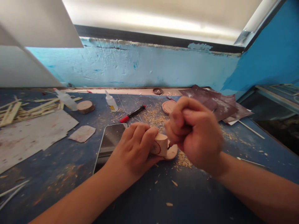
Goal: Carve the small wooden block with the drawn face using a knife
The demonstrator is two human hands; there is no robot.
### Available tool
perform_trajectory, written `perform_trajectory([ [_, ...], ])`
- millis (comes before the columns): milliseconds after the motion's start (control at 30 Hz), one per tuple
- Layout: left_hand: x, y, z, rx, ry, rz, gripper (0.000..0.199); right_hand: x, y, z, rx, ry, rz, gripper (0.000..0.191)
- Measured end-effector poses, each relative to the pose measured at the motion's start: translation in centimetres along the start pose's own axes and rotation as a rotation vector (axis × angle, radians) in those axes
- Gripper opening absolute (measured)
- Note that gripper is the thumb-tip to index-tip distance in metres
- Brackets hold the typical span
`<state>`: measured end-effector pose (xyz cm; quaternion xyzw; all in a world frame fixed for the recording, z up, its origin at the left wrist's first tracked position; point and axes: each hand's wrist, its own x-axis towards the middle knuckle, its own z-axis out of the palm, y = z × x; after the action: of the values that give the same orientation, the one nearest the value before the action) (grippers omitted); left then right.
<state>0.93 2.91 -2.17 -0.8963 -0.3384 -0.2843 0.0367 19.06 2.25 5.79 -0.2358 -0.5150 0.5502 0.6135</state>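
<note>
My left hand (137,144) is closed around a pale wooden piece (162,144) marked with a red line, pressing it down over the table. Beside it, a flat rounded wooden part (172,152) shows under my right fist. My right hand (195,130) is clenched, slightly blurred, just right of the wood. A thin dark tip (169,146) pokes out below its fingers and meets the wood; the rest of that tool is hidden in the fist. Wood shavings (183,159) lie under and around the piece.
A phone-like slab (102,155) lies by my left wrist. Behind are a red marker (132,114), a glue bottle (111,102), a second bottle (66,100) and wooden discs (84,106). Sandpaper sheets (219,104) lie at right, wood strips (14,112) and a stained sheet (32,133) at left.
</note>
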Motion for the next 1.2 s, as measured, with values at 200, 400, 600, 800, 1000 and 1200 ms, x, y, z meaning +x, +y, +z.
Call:
perform_trajectory([
  [200, 0.0, 0.0, 0.0, -0.009, -0.009, -0.002, 0.058, 0.0, 0.3, -0.1, -0.027, 0.003, -0.009, 0.030],
  [400, 0.2, 0.0, 0.0, -0.004, -0.004, 0.008, 0.057, -0.3, 0.6, 0.0, -0.008, -0.005, -0.019, 0.031],
  [600, 0.3, 0.1, 0.0, -0.003, -0.010, 0.007, 0.059, -0.3, 0.5, -0.3, 0.017, -0.056, 0.029, 0.028],
  [800, 0.0, -0.1, -0.5, -0.063, -0.027, -0.029, 0.059, 0.6, -1.1, -0.5, -0.024, -0.011, 0.025, 0.025],
  [1000, -0.3, 0.2, -1.4, -0.336, 0.097, -0.184, 0.076, 1.1, 0.1, -1.5, -0.032, -0.052, 0.062, 0.016],
  [1200, -1.0, 0.7, -1.1, -0.445, 0.003, -0.349, 0.079, 1.0, 0.9, -2.3, -0.293, -0.095, 0.142, 0.021],
])
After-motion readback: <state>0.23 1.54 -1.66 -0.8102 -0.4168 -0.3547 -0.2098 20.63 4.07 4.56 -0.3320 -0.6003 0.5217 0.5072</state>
